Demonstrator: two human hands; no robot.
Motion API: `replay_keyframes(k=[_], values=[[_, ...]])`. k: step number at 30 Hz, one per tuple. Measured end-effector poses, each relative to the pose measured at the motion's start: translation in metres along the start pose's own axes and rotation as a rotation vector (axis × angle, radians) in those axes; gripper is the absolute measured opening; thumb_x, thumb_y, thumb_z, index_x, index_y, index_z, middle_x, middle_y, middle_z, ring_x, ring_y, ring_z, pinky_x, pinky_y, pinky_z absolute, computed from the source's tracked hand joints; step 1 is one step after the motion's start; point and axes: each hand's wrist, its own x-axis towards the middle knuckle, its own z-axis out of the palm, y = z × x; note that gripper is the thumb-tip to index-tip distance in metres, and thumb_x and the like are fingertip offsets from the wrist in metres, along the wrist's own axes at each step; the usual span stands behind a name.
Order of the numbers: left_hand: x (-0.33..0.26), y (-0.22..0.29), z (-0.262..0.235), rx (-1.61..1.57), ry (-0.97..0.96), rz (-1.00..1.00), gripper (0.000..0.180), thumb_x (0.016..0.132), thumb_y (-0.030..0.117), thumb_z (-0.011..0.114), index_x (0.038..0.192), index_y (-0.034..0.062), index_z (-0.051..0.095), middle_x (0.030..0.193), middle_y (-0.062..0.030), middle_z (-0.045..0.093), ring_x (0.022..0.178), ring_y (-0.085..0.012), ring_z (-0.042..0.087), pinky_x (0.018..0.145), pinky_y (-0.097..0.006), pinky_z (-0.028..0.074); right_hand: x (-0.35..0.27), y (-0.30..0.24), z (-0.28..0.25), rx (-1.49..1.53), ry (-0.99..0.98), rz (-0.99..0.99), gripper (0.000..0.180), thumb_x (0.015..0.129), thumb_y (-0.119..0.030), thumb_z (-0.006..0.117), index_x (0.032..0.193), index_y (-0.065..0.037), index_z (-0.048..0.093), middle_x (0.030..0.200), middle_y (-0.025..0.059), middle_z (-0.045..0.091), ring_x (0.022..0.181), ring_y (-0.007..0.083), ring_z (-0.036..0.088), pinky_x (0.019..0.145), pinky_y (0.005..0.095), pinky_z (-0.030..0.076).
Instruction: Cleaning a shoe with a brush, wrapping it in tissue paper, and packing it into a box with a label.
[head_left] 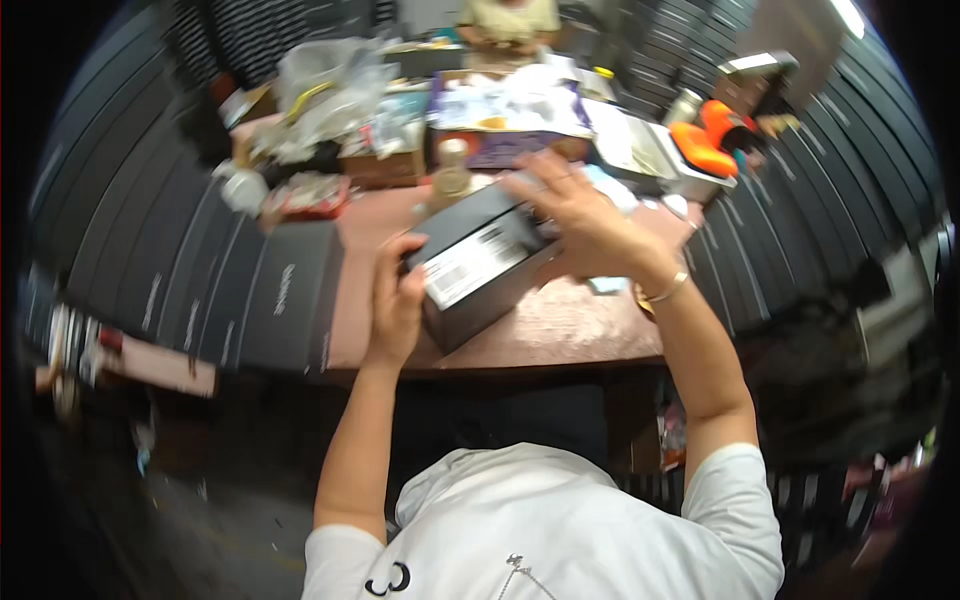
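A dark grey lidded box, like a shoebox [482,312], is held tilted over the near part of the pink-topped table [590,335]. Its long side faces me and carries a white printed label [470,268]. My left hand [398,295] grips the box's left end, with fingertips over the lid edge. At the opposite end, my right hand [585,215] spans the box with fingers reaching over the lid and the thumb lower down. Motion smears the right fingers a little. The lid appears to be on, and the inside is hidden.
Stacks of dark boxes stand left [285,290] and right [770,250]. Behind lie an open carton [470,150], clear plastic bags [330,85], a bottle [452,175] and an orange object [700,150]. Another person [508,22] is across the table.
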Motion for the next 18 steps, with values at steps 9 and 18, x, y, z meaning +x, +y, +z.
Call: replay_keyframes(k=[9,18], values=[[-0.032,-0.006,-0.008,-0.043,0.073,-0.135,0.053,0.090,0.031,0.050,0.132,0.0007,0.040,0.132,-0.0146,0.041,0.125,-0.0276,0.042,0.108,-0.041,0.030,-0.027,-0.016,0.027,0.041,0.196,-0.038,0.100,0.048,-0.036,0.089,0.137,-0.021,0.045,0.136,0.0180,0.040,0.128,0.0372,0.038,0.093,0.0492,0.040],[-0.038,-0.001,0.013,0.620,-0.161,0.202,0.124,0.065,0.045,0.082,0.150,0.0016,0.002,0.149,-0.0242,0.022,0.137,-0.0354,0.027,0.115,-0.049,0.013,-0.024,-0.013,0.014,0.115,0.090,0.037,0.097,0.052,-0.028,0.086,0.135,-0.008,0.040,0.141,0.0226,0.037,0.137,0.0427,0.028,0.107,0.0607,0.027]])
